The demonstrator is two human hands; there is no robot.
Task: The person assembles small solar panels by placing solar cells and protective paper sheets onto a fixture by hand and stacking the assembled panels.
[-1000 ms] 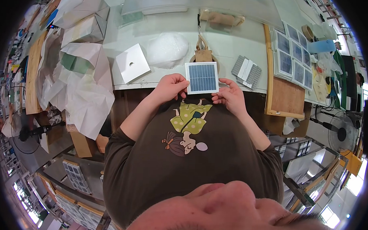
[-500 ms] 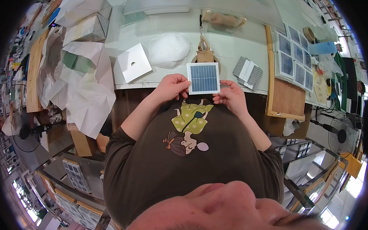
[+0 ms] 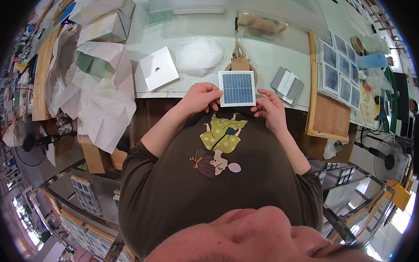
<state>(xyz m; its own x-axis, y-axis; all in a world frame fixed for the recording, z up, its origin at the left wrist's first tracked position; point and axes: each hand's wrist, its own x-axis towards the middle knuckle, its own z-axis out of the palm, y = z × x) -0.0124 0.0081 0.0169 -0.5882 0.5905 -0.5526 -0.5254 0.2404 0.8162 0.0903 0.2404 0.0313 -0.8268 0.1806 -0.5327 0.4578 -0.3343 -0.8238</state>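
Note:
A small solar panel [image 3: 237, 88] with a white frame and dark blue cells is held just in front of the bench edge, its cell side facing up. My left hand [image 3: 202, 98] pinches it by the left edge, thumb on top. My right hand [image 3: 271, 109] is beside the lower right corner with fingers bent and apart; whether a fingertip still touches the frame is hard to see. Beyond the panel lies a brown block with a looped handle [image 3: 240, 63]. A banded stack of grey strips [image 3: 287, 86] rests on the bench to the right.
On the bench [image 3: 153, 34] are a white box [image 3: 159, 69] and a white plastic-wrapped bundle [image 3: 200, 56]. Solar panels [image 3: 331, 77] are stacked in a wooden tray [image 3: 330, 117] at right. Crumpled white paper [image 3: 107, 93] hangs over the left edge. Fans [image 3: 389, 160] stand at the sides.
My right hand's fingers have come away from the panel's right edge and spread a little. The left hand keeps its hold. The whole view has shifted slightly.

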